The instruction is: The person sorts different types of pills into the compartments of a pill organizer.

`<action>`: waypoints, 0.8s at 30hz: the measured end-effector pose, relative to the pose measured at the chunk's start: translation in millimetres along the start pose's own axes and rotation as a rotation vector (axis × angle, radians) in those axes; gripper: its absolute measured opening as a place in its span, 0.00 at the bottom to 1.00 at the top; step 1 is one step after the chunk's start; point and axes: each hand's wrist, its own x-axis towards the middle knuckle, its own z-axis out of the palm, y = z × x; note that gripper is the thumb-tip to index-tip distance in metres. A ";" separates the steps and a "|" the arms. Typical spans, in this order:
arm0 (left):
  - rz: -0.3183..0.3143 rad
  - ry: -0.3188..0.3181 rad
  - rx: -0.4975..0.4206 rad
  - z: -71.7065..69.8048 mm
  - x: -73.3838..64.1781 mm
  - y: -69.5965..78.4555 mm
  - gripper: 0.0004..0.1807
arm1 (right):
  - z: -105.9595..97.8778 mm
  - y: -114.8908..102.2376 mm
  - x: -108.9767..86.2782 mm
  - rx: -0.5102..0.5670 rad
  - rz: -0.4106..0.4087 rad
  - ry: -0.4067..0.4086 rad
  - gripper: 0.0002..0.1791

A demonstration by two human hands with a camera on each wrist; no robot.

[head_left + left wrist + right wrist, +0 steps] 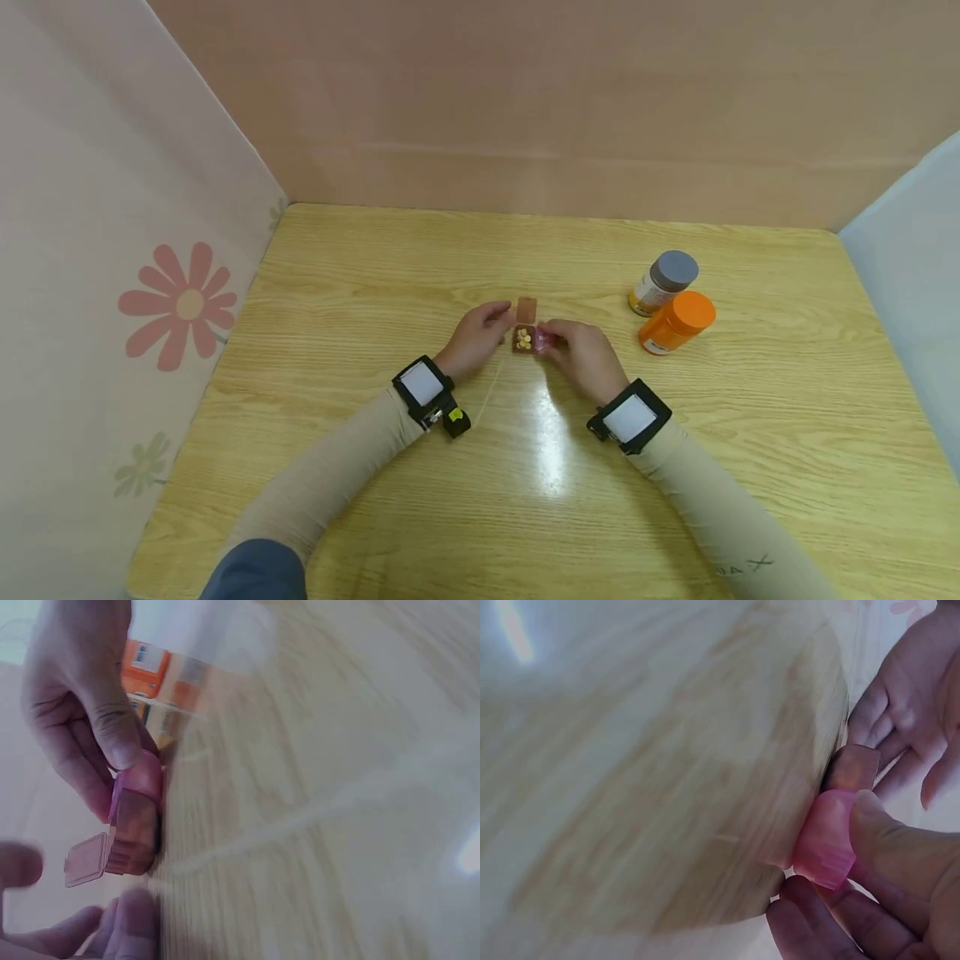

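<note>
A small pill box stands on the table, made of a brown compartment [523, 340] beside a pink compartment [543, 339]. Several yellow tablets [524, 337] lie inside the brown part, whose lid [527, 310] is flipped up and away from me. My right hand [587, 354] pinches the pink compartment [827, 844] between thumb and fingers; its lid looks closed. On the other side, my left hand [476, 337] is held beside the brown part with its fingers loosely bent and nothing between them. In the left wrist view its fingertips [135, 919] are just short of the brown wall.
To the right stand two bottles: an orange one with an orange cap [677, 322] and, just behind it, one with a grey cap [664, 282]. A beige wall [555, 108] closes off the table's far edge, with a flowered sheet [112, 208] along the left.
</note>
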 end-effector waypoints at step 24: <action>-0.015 0.004 -0.217 4.2 8.2 0.9 0.18 | -2.4 -1.8 -0.1 0.002 0.023 -0.011 0.17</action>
